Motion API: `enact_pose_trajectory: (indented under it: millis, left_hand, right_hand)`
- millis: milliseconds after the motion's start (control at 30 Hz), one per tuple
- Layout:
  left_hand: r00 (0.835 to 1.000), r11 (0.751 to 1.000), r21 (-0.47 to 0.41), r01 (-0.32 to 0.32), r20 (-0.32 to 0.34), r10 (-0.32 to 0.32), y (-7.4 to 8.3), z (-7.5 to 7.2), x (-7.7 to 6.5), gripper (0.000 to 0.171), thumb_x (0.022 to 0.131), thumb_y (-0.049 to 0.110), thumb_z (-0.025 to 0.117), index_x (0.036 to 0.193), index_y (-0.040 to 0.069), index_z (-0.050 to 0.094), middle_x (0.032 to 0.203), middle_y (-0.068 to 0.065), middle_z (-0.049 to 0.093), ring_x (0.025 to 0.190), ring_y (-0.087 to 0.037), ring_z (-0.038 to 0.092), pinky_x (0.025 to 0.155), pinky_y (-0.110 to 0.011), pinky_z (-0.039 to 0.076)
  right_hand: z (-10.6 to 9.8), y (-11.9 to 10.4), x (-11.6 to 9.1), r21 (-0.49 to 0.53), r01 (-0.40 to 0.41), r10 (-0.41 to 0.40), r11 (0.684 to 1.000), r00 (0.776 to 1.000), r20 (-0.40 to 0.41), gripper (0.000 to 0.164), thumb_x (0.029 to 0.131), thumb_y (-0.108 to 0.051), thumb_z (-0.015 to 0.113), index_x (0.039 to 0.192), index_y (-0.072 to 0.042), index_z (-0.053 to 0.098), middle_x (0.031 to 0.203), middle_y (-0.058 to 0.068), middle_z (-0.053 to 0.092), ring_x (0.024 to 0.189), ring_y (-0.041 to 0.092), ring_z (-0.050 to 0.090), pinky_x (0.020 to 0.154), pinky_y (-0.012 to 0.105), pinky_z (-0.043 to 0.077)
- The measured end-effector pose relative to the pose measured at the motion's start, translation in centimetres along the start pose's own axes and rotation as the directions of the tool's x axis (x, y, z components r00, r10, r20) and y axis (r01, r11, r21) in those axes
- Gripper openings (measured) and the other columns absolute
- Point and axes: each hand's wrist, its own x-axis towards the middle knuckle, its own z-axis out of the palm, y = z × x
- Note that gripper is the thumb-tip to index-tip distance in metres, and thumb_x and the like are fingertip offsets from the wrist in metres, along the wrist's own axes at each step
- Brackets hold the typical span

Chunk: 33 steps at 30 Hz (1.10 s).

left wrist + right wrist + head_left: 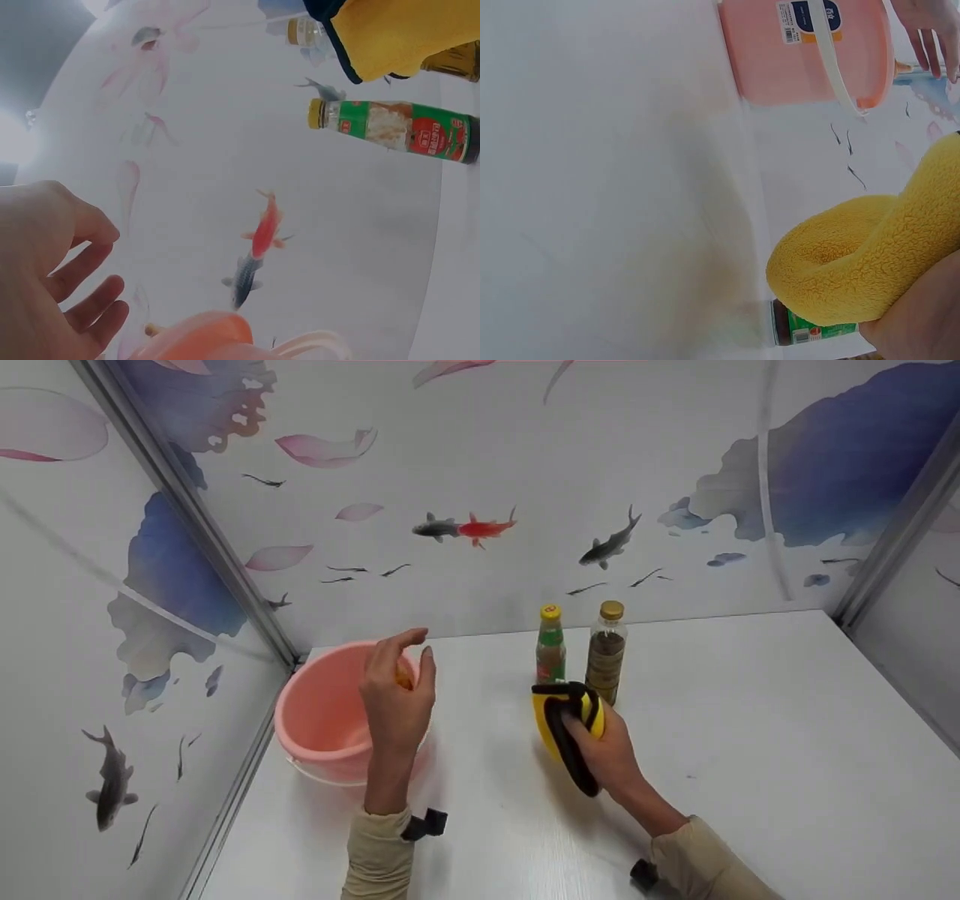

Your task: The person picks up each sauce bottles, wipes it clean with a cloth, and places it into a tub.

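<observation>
My left hand point(397, 690) is raised over the right side of the pink bucket point(300, 720), its fingers loosely bent with nothing between them. A small orange-brown tip point(154, 328) shows by the bucket's rim, mostly hidden in the head view. In my right hand point(615, 750) I grip a folded yellow cloth point(840, 255) with black edging, fuzzy like a towel. The cloth is close in front of a yellow-capped bottle point(550, 649) with green and red labels. Beside it stands a taller gold-capped bottle point(606, 652) with dark contents, its lower part behind the cloth and hand.
The white table point(750, 735) meets a wall point(525, 450) printed with fish and petals at the back. Another printed panel point(60, 622) rises on the left, close to the bucket. A white handle point(829, 60) hangs down the bucket's side.
</observation>
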Motion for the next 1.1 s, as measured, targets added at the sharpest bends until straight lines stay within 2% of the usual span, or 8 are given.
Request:
enact_pose_trajectory:
  millis: [100, 267, 533, 667, 800, 900, 1000, 1100]
  left_hand:
    - [0.996, 1.0, -0.007, -0.028, 0.079, 0.029, 0.0, 1.1, -0.5, 0.029, 0.1, 0.013, 0.077, 0.129, 0.015, 0.076, 0.123, -0.001, 0.078, 0.117, -0.018, 0.072, 0.105, -0.041, 0.061]
    - [0.977, 1.0, -0.021, -0.007, 0.211, 0.011, -0.1, 2.9, -1.4, 0.034, 0.1, 0.015, 0.079, 0.133, 0.014, 0.073, 0.127, -0.005, 0.077, 0.115, -0.02, 0.074, 0.106, -0.038, 0.061]
    - [0.968, 1.0, 0.016, -0.021, 0.252, 0.017, -0.5, 4.4, -2.2, 0.035, 0.101, 0.022, 0.078, 0.134, 0.015, 0.071, 0.13, -0.003, 0.076, 0.117, -0.017, 0.076, 0.102, -0.032, 0.061]
    - [0.946, 0.999, 0.041, 0.015, 0.323, -0.027, -0.6, 5.4, -2.8, 0.038, 0.101, 0.024, 0.077, 0.137, 0.015, 0.069, 0.132, -0.003, 0.075, 0.117, -0.016, 0.075, 0.103, -0.031, 0.061]
    - [0.911, 0.997, 0.015, 0.074, 0.405, -0.074, -0.9, 6.8, -3.6, 0.039, 0.102, 0.021, 0.077, 0.139, 0.014, 0.066, 0.131, -0.006, 0.073, 0.116, -0.02, 0.075, 0.103, -0.032, 0.061]
    - [0.889, 0.995, -0.005, 0.097, 0.449, -0.084, -1.2, 8.0, -4.2, 0.039, 0.101, 0.019, 0.077, 0.138, 0.014, 0.066, 0.13, -0.007, 0.073, 0.115, -0.021, 0.075, 0.102, -0.033, 0.062]
    - [0.877, 0.994, -0.021, 0.108, 0.474, -0.085, -1.5, 8.9, -4.5, 0.038, 0.102, 0.017, 0.077, 0.138, 0.013, 0.066, 0.127, -0.008, 0.074, 0.113, -0.019, 0.074, 0.1, -0.035, 0.063]
    - [0.877, 0.992, -0.036, 0.118, 0.473, -0.087, -1.9, 9.8, -4.6, 0.038, 0.102, 0.016, 0.076, 0.138, 0.013, 0.066, 0.127, -0.007, 0.073, 0.112, -0.019, 0.074, 0.098, -0.037, 0.064]
  right_hand:
    - [0.0, 0.1, 0.1, 0.0, -0.005, 0.005, 1.0, 1.0, -0.001, 0.027, 0.105, -0.021, 0.073, 0.129, -0.012, 0.067, 0.112, 0.012, 0.07, 0.096, 0.023, 0.068, 0.083, 0.029, 0.06]
    - [0.0, 0.1, 0.1, -0.004, -0.009, 0.009, 1.0, 1.0, -0.003, 0.029, 0.104, -0.022, 0.074, 0.131, -0.012, 0.067, 0.113, 0.012, 0.071, 0.097, 0.022, 0.068, 0.084, 0.028, 0.06]
    - [0.0, 0.2, 0.1, 0.004, -0.012, 0.012, 1.0, 1.0, -0.004, 0.027, 0.105, -0.019, 0.073, 0.13, -0.012, 0.067, 0.113, 0.012, 0.07, 0.097, 0.023, 0.069, 0.085, 0.029, 0.061]
    - [0.1, 0.3, 0.0, 0.003, -0.029, 0.029, 1.0, 1.0, -0.008, 0.027, 0.105, -0.02, 0.073, 0.13, -0.012, 0.066, 0.114, 0.011, 0.069, 0.098, 0.022, 0.069, 0.085, 0.028, 0.061]
    - [0.0, 0.4, 0.1, -0.002, -0.034, 0.034, 0.999, 0.999, -0.008, 0.028, 0.105, -0.021, 0.073, 0.131, -0.012, 0.066, 0.114, 0.011, 0.069, 0.099, 0.023, 0.068, 0.086, 0.029, 0.06]
    - [-0.3, 0.5, 0.3, 0.003, -0.032, 0.032, 0.999, 0.999, -0.014, 0.028, 0.105, -0.022, 0.072, 0.131, -0.013, 0.065, 0.115, 0.011, 0.069, 0.1, 0.026, 0.068, 0.086, 0.03, 0.061]
    - [-0.6, 0.8, 0.5, 0.006, -0.03, 0.03, 1.0, 0.999, -0.025, 0.029, 0.106, -0.023, 0.072, 0.132, -0.012, 0.065, 0.116, 0.011, 0.069, 0.101, 0.027, 0.068, 0.086, 0.03, 0.061]
    - [-1.0, 0.8, 0.6, 0.005, -0.034, 0.034, 0.999, 0.999, -0.034, 0.03, 0.106, -0.024, 0.071, 0.133, -0.011, 0.065, 0.117, 0.012, 0.069, 0.101, 0.027, 0.068, 0.087, 0.03, 0.061]
